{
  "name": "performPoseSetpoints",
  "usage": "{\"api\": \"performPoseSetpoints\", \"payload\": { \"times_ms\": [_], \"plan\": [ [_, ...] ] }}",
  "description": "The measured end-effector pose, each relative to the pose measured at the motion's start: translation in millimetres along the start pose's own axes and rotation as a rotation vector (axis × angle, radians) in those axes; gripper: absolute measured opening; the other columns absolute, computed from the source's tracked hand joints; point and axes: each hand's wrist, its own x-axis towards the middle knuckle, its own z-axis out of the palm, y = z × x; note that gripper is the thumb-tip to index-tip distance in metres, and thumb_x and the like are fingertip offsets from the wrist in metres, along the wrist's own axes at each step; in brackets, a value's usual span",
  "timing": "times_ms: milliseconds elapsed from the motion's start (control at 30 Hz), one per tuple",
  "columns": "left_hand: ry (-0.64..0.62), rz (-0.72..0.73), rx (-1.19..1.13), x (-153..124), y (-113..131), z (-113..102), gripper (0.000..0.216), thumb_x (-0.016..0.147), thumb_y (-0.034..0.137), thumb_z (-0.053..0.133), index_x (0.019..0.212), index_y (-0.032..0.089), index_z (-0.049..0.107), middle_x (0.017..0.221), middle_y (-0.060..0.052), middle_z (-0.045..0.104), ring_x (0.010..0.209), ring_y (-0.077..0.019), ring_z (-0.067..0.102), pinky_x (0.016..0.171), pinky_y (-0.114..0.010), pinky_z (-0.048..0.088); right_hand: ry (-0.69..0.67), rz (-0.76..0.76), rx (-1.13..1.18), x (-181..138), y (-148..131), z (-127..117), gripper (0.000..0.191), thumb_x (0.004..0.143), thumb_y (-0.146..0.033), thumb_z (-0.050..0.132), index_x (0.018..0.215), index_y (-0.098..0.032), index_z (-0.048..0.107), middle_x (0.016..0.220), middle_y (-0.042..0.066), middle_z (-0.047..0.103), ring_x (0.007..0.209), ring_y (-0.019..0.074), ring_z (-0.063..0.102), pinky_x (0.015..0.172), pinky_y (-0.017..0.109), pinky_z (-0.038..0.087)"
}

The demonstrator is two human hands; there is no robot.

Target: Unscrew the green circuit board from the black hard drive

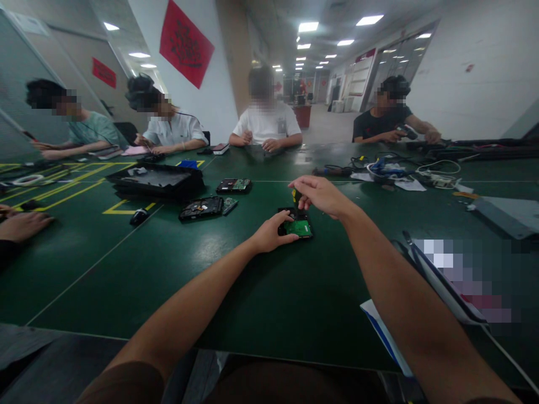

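Note:
A small hard drive [300,227] with a green circuit board on top lies on the dark green table [261,303] in front of me. My left hand [272,232] is closed round its left edge and holds it down. My right hand [322,195] is closed on a screwdriver [297,200] with a black and yellow handle, held upright with its tip on the drive.
Two more opened drives [201,207] [234,185] and a black tray [155,180] lie to the left. A black mouse [138,216] sits near yellow floor-tape lines. Cables and tools [391,168] clutter the right. Several people sit round the far side; another person's hand [23,224] rests at left.

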Motion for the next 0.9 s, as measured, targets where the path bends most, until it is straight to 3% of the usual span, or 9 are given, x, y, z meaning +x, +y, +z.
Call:
{"api": "performPoseSetpoints", "payload": {
  "times_ms": [200, 400, 600, 800, 900],
  "plan": [
    [-0.002, -0.005, -0.005, -0.2, -0.2, -0.5, 0.058, 0.078, 0.051, 0.074, 0.126, 0.023, 0.057, 0.152, -0.011, 0.047, 0.143, -0.0291, 0.042, 0.118, -0.045, 0.036, 0.113, -0.003, -0.225, -1.1, -1.1, -0.7, 0.027, 0.09, -0.046, 0.063, 0.091, -0.019, 0.066, 0.073, 0.003, 0.066, 0.06, 0.0125, 0.06, 0.052, 0.024, 0.044],
    [-0.003, 0.0, 0.007, -0.6, 1.7, -1.1, 0.058, 0.079, 0.052, 0.073, 0.127, 0.022, 0.057, 0.149, -0.012, 0.049, 0.143, -0.0286, 0.043, 0.118, -0.044, 0.037, 0.019, -0.071, -0.129, -0.3, 0.1, 0.6, 0.027, 0.097, -0.043, 0.053, 0.098, -0.02, 0.067, 0.094, 0.005, 0.071, 0.056, 0.0096, 0.06, 0.049, 0.024, 0.045],
    [0.002, 0.0, -0.001, -0.5, 1.0, 0.2, 0.058, 0.079, 0.05, 0.074, 0.127, 0.022, 0.057, 0.149, -0.011, 0.05, 0.143, -0.0284, 0.043, 0.118, -0.044, 0.036, -0.036, -0.055, -0.095, -0.9, -1.3, 0.5, 0.029, 0.098, -0.04, 0.05, 0.11, -0.021, 0.068, 0.075, 0.002, 0.066, 0.06, 0.0121, 0.061, 0.053, 0.024, 0.047],
    [-0.001, 0.001, -0.007, -0.5, 1.8, -1.3, 0.058, 0.079, 0.05, 0.073, 0.127, 0.022, 0.057, 0.152, -0.012, 0.046, 0.142, -0.0294, 0.043, 0.117, -0.046, 0.037, 0.084, -0.04, -0.191, -1.1, -1.2, -3.2, 0.025, 0.091, -0.044, 0.063, 0.091, -0.019, 0.068, 0.074, 0.003, 0.065, 0.061, 0.012, 0.059, 0.052, 0.023, 0.044],
    [-0.01, -0.004, -0.004, -0.5, 2.4, -1.7, 0.058, 0.079, 0.05, 0.073, 0.127, 0.022, 0.057, 0.151, -0.012, 0.048, 0.144, -0.0293, 0.041, 0.119, -0.046, 0.035, 0.087, -0.013, -0.154, -0.8, -1.0, -1.8, 0.022, 0.091, -0.041, 0.063, 0.091, -0.019, 0.065, 0.077, 0.003, 0.068, 0.054, 0.0103, 0.057, 0.048, 0.023, 0.042]
  ]
}}
